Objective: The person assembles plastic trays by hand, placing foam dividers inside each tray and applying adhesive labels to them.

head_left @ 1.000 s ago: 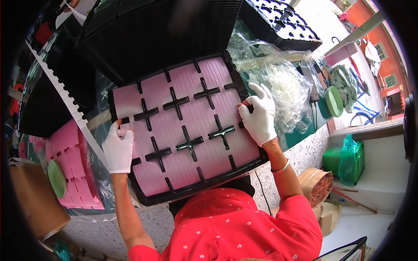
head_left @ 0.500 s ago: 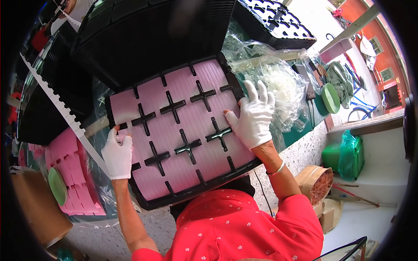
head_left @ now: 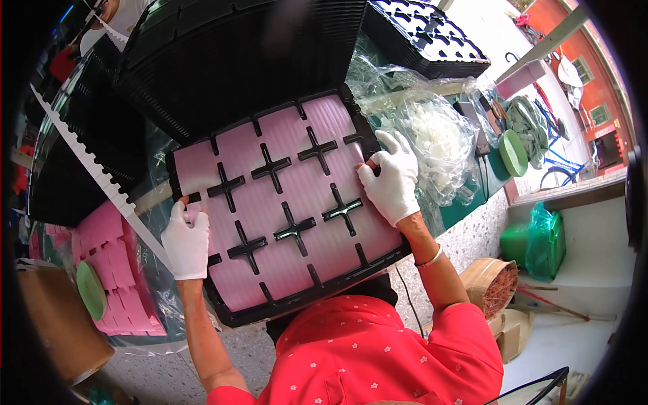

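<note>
In front of me a black plastic tray [head_left: 314, 295] sits tilted, its cells lined with pink foam pieces [head_left: 281, 191] and parted by black cross-shaped ridges. My left hand [head_left: 185, 241], in a white glove with bare tips at thumb and forefinger, grips the tray's left rim. On the opposite rim, my right hand [head_left: 391, 179] is closed in a similar glove, thumb on top and fingers curled around the edge. What lies under the tray is mostly hidden.
A tall stack of black trays [head_left: 236, 74] rises just beyond. Slotted pink foam sheets [head_left: 111, 250] and a green oval dish [head_left: 91, 290] lie left. At right are a clear bag of white pieces [head_left: 439, 138], another green dish [head_left: 513, 153] and more stacked trays [head_left: 432, 67].
My right hand's fingers, spread out half a second ago, have curled around the right rim. The tray and my left hand have shifted slightly to the right.
</note>
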`<state>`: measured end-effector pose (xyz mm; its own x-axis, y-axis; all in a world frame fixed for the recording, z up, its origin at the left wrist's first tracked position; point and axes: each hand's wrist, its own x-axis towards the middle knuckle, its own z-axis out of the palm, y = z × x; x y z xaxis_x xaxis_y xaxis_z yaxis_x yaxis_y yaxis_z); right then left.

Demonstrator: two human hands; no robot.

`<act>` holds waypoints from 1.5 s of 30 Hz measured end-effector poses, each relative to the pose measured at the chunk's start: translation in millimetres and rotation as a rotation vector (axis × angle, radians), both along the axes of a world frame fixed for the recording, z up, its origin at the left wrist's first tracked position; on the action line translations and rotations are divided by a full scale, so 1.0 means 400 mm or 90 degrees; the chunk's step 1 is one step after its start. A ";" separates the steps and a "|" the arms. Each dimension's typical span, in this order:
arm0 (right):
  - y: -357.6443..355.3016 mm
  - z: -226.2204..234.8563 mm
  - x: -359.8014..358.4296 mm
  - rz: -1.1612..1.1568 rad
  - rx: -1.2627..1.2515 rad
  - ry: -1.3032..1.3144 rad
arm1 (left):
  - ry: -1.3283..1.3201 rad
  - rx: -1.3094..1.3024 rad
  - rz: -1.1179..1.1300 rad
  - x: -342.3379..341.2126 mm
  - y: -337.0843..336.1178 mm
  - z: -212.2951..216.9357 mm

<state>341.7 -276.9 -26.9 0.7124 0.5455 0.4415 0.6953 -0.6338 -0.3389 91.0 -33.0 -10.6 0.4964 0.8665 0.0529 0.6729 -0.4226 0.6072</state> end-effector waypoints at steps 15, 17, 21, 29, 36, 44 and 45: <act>-0.007 -0.015 0.011 0.023 0.048 0.041 | 0.006 0.013 0.011 0.005 -0.002 0.002; -0.012 -0.007 0.014 0.032 0.081 0.023 | 0.006 0.013 0.010 0.005 -0.003 0.007; -0.022 0.058 -0.002 0.057 0.045 -0.092 | -0.016 -0.007 0.014 0.001 0.004 -0.004; -0.010 0.093 -0.006 0.186 -0.080 -0.092 | 0.011 0.014 0.007 0.000 0.003 -0.001; 0.127 0.067 0.065 0.279 -0.160 -0.133 | -0.022 -0.042 0.019 0.008 -0.006 0.012; 0.161 0.039 0.077 0.251 -0.230 -0.126 | 0.003 -0.041 0.014 0.003 0.003 -0.001; 0.162 0.039 0.077 0.253 -0.231 -0.126 | 0.008 -0.036 0.016 0.002 0.004 -0.002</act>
